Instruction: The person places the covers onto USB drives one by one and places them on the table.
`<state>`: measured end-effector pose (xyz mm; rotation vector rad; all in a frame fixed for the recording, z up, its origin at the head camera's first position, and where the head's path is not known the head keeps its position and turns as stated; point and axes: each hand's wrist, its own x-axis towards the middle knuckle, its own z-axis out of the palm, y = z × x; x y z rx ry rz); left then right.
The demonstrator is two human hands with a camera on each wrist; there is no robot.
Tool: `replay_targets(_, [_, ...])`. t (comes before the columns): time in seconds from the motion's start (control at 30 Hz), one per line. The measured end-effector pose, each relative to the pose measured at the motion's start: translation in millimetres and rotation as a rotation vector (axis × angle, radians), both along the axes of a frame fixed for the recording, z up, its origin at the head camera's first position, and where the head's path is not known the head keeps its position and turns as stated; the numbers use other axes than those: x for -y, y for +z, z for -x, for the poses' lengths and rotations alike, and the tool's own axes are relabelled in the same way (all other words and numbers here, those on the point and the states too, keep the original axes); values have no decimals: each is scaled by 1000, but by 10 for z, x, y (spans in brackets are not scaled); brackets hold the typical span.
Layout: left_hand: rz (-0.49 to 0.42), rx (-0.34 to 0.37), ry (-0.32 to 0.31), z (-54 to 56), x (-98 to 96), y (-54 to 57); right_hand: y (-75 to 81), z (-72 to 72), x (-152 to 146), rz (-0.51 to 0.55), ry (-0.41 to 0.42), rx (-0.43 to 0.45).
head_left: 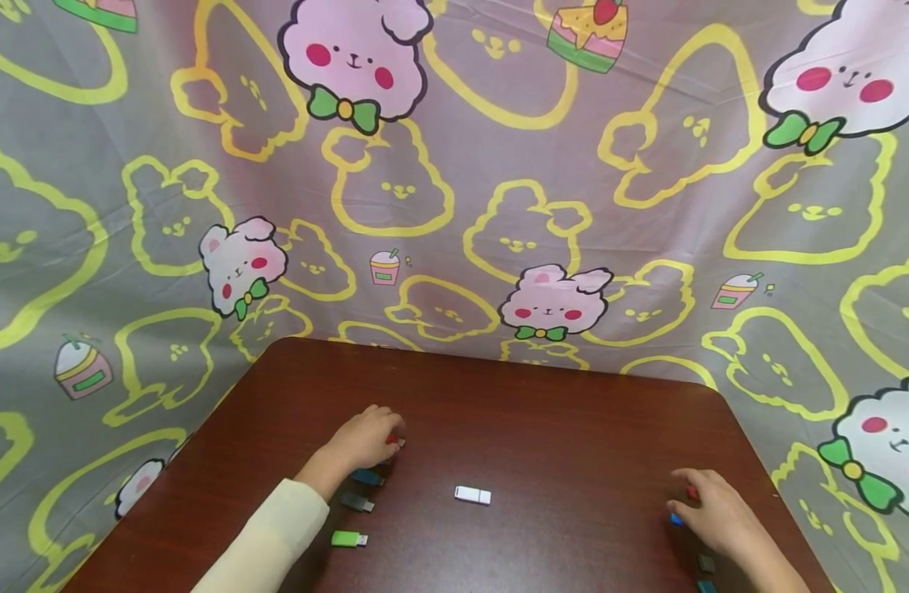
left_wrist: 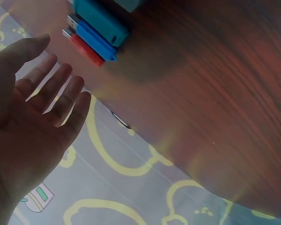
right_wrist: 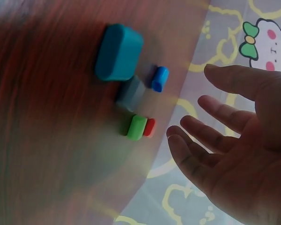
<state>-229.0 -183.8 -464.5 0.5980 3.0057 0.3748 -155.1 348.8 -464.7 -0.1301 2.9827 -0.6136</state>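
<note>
My left hand (head_left: 367,438) hovers with relaxed fingers by a red USB stick (head_left: 395,441). In the left wrist view that hand (left_wrist: 42,103) is apart from the red USB stick (left_wrist: 87,50), a blue USB stick (left_wrist: 97,39) and a teal USB stick (left_wrist: 102,21). Nearer in the row lie a grey USB stick (head_left: 356,501) and a green USB stick (head_left: 345,539). My right hand (head_left: 712,509) hangs over loose caps, fingers loosely bent: red (right_wrist: 150,127), green (right_wrist: 137,127), blue (right_wrist: 159,78), grey (right_wrist: 131,93), teal (right_wrist: 119,52). It holds nothing.
A white USB stick (head_left: 473,495) with its cap on lies mid-table between the hands. The dark brown table (head_left: 543,428) has rounded far corners. A patterned cloth (head_left: 454,165) hangs around its back and sides.
</note>
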Motion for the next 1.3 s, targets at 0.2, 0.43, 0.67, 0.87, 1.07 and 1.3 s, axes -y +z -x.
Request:
replay_targets(0.2, [6,38,23,11,36,-8,-41,34,-35,-10,5,-1])
replay_targets(0.43, [9,18,19,24,62,-44,-86,51,-61,-23,6,15])
replay_targets(0.67, [-1,32,28,44,88,-75,-110,91,-86,-28,11,-3])
replay_targets(0.87, [6,1,22,69,94,-104,-111,139,-147,-84,1,5])
replay_targets(1.07, [24,3,39,84,93,-110,-113,180,-171,-125,-11,54])
replay_targets(1.3, [27,26,58,105,88,-126,-129,207,-188,-133,-2,74])
